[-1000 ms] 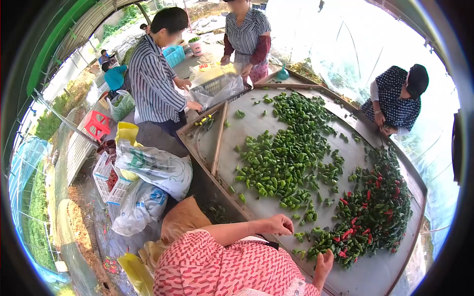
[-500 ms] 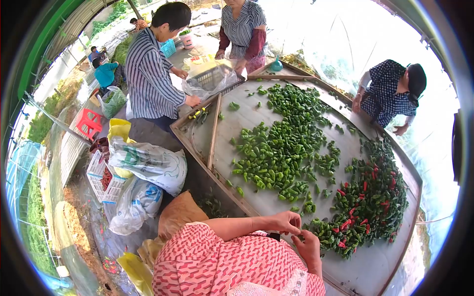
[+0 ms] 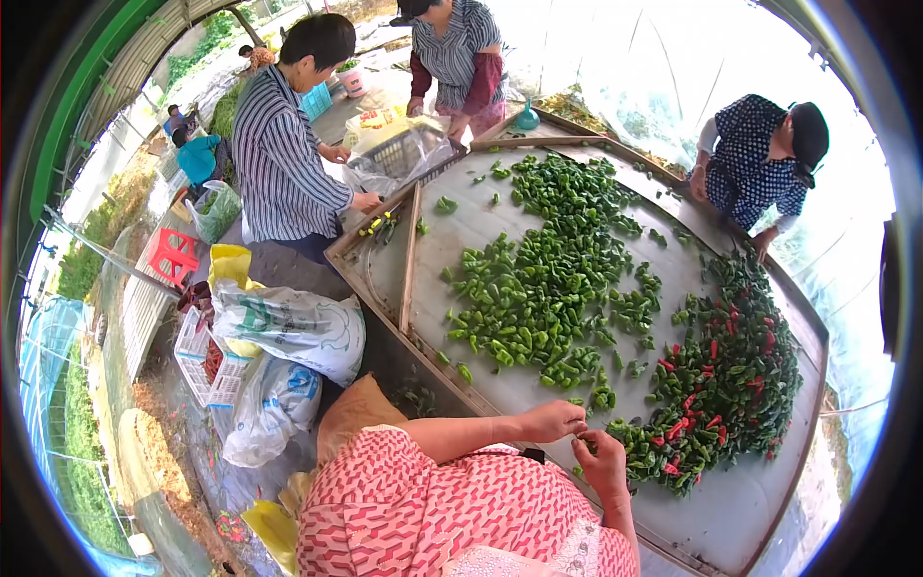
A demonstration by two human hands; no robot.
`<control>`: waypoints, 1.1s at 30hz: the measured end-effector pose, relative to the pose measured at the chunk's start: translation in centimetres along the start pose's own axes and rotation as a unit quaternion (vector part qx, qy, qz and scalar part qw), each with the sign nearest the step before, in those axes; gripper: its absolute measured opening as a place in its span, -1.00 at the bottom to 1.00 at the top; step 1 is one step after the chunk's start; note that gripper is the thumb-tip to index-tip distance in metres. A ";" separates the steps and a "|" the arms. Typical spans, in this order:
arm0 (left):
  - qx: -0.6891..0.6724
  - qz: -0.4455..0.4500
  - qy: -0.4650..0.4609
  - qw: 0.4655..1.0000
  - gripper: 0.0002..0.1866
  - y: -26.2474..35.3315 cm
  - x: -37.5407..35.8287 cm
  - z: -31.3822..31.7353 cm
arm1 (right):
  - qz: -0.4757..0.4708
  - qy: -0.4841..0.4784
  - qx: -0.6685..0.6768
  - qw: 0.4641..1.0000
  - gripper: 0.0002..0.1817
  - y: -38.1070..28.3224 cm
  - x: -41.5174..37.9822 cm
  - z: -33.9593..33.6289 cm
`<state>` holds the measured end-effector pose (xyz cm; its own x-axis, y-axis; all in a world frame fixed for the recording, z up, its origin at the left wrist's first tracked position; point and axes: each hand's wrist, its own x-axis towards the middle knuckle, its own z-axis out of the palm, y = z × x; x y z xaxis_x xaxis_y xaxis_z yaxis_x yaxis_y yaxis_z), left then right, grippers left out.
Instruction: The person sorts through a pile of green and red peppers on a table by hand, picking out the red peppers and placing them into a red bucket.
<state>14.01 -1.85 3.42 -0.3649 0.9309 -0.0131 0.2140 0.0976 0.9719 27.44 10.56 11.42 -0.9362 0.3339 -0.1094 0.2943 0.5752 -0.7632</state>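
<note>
My left hand (image 3: 555,421) reaches in from the left over the table's near edge, its fingers pinched. Close against its fingertips is my right hand (image 3: 604,460), also closed. Whatever lies between the fingers is too small and covered to make out. Just beyond my right hand spreads a heap of dark green and red peppers (image 3: 721,385) with leafy bits among them. Farther up the table lies a broad pile of green peppers (image 3: 519,308), with a few loose ones near my left hand.
A wooden rim (image 3: 411,260) divides the grey table (image 3: 481,221). Bulging plastic sacks (image 3: 288,327) and a white crate (image 3: 207,370) stand at left. Co-workers in striped shirts (image 3: 288,154) handle a bagged crate (image 3: 404,154); another person (image 3: 760,159) leans in at right.
My hands stay together, fingertips shifting slightly. The co-worker at the right has lowered a hand to the edge of the red and green heap. The whole view has shifted a little.
</note>
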 end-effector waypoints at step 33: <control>-0.294 -0.233 -0.075 0.924 -0.72 0.1 0.0 -0.1 | 0.105 -0.012 0.202 0.974 -0.80 3.2 -0.6 1.2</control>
<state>13.93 -1.90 3.59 -0.1543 0.8788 -0.4516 -0.4801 0.3328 0.8117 28.70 11.31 8.29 -0.8690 0.3925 -0.3013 0.3851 0.1540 -0.9099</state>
